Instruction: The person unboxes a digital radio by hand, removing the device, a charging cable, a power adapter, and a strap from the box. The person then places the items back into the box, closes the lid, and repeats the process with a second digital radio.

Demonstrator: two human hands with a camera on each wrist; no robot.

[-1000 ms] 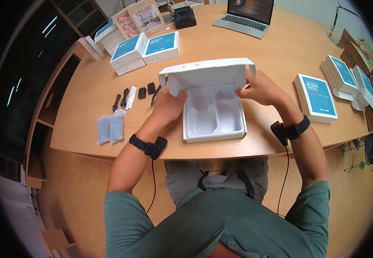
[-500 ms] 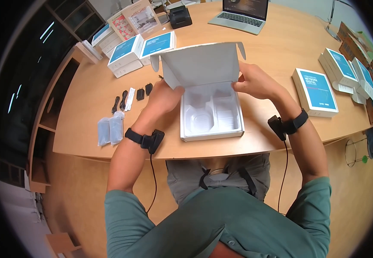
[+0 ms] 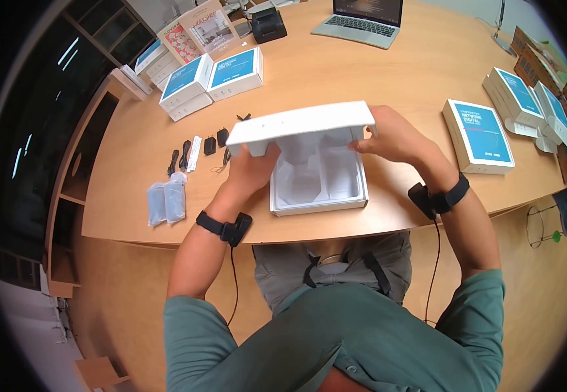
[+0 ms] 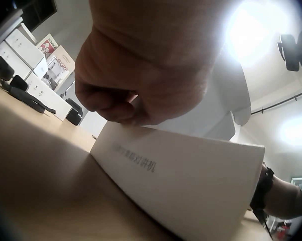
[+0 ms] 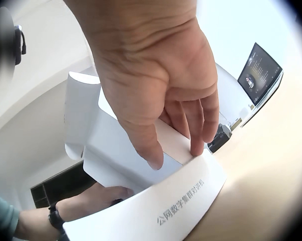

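With the white box (image 3: 316,210) half-covered near the table's (image 3: 391,210) near edge, I'd fold its lid (image 3: 303,121) evenly, flaps free, my left hand (image 3: 251,171) curled on its left side, right hand (image 3: 394,136) loosely pinching the right wall, the far interior hidden.

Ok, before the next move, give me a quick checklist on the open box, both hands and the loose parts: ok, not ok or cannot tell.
1. Box flat on the table: ok.
2. Lid fully closed: not ok, it is raised and tilted over the back.
3. Left hand and right hand at the box's back corners: ok, one each side.
4. Tray filled: not ok, nothing shows in the visible parts of its compartments.
5. Two black adapters in view: ok, left of the box.
6. Contents of the wrapped pouches: cannot tell.
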